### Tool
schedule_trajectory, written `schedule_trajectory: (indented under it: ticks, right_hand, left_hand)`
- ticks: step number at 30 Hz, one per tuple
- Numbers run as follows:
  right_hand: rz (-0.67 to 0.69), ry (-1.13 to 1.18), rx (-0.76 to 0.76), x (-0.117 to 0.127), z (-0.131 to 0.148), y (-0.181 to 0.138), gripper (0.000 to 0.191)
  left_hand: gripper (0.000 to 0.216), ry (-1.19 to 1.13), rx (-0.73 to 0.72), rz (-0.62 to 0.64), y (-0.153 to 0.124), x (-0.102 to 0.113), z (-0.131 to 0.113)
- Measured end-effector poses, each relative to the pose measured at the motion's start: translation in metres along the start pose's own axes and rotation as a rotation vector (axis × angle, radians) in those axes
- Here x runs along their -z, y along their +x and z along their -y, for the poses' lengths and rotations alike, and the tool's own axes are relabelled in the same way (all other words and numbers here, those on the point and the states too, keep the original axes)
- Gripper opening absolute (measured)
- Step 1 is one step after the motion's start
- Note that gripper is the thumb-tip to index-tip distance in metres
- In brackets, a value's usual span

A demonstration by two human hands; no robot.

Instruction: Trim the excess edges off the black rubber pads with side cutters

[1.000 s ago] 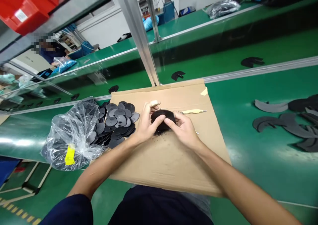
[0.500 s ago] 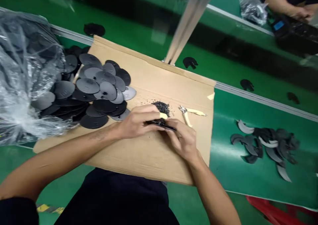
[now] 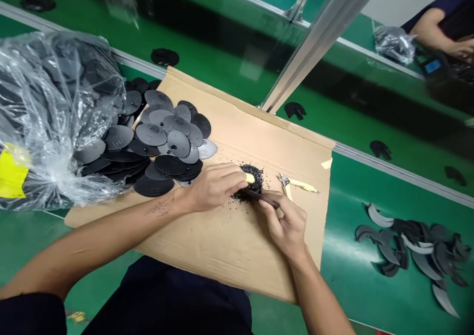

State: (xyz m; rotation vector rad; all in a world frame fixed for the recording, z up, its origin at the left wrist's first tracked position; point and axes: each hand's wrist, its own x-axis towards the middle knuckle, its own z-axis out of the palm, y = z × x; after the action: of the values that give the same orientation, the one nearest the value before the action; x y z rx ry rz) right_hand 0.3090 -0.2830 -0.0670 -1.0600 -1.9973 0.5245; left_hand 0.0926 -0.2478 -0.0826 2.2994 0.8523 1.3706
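Observation:
My right hand (image 3: 287,221) grips a thin black plastic piece (image 3: 259,197), seen nearly edge-on and tilted. It looks like one of the black discs, though its full outline is hidden. My left hand (image 3: 218,184) is closed just left of it, fingers curled. A yellow tip (image 3: 249,178) shows at its fingers, perhaps a finger cover. Whatever the left fingers pinch cannot be made out. Behind the hands lies a pile of small black scraps (image 3: 254,172) on the cardboard sheet (image 3: 222,241). Cutting pliers with pale yellow handles (image 3: 296,183) lie open to the right.
Black plastic discs (image 3: 177,142) are heaped at left beside a clear plastic bag (image 3: 62,108) full of more. Crescent-shaped dark pieces (image 3: 422,246) lie on the green table at right. A metal post (image 3: 307,54) rises behind the cardboard. Another person's arm (image 3: 437,34) shows at upper right.
My left hand has come away from the black piece, which stays in my right hand and is tilted more. The whole view has shifted, so the scene sits lower and further right.

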Motion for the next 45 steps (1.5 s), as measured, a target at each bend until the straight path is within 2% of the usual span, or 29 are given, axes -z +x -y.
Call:
schedule_trajectory:
  ticks: [3, 5, 7, 9, 11, 16, 20, 26, 34, 41, 45]
  right_hand:
    - [0.009, 0.017, 0.022, 0.002, 0.001, -0.002, 0.012]
    - [0.032, 0.065, 0.062, 0.002, 0.001, -0.004, 0.012]
    - [0.059, 0.105, 0.105, 0.002, 0.0, -0.006, 0.013]
    - [0.071, 0.12, 0.125, 0.001, -0.001, -0.007, 0.014]
    - [0.072, 0.117, 0.121, 0.0, -0.002, -0.008, 0.016]
    - [0.083, 0.095, 0.098, -0.003, -0.004, -0.007, 0.016]
    - [0.119, 0.096, 0.106, -0.003, -0.004, -0.005, 0.018]
    - [0.096, 0.093, 0.165, -0.004, -0.008, -0.004, 0.021]
    - [0.125, 0.09, 0.145, -0.005, 0.001, -0.001, 0.017]
    - [0.131, 0.09, 0.138, -0.005, -0.005, -0.004, 0.017]
    - [0.135, 0.096, 0.156, -0.003, -0.004, -0.002, 0.018]
  left_hand:
    - [0.037, -0.198, 0.131, 0.037, -0.002, 0.0, -0.008]
    - [0.047, -0.275, 0.128, 0.073, -0.002, -0.001, -0.013]
    - [0.041, -0.297, 0.078, 0.089, -0.001, -0.001, -0.015]
    - [0.026, -0.304, 0.03, 0.082, 0.0, -0.001, -0.017]
    - [0.021, -0.293, 0.009, 0.075, 0.001, 0.0, -0.018]
    - [0.021, -0.225, 0.033, 0.137, -0.001, 0.002, -0.014]
    - [0.017, -0.261, 0.018, 0.088, 0.0, 0.001, -0.015]
    - [0.024, -0.258, -0.033, 0.079, 0.002, -0.003, -0.014]
    - [0.013, -0.208, -0.01, 0.006, -0.001, -0.004, -0.023]
    - [0.019, -0.237, -0.008, 0.113, 0.0, -0.001, -0.019]
    - [0.013, -0.216, -0.026, 0.081, -0.002, -0.002, -0.018]
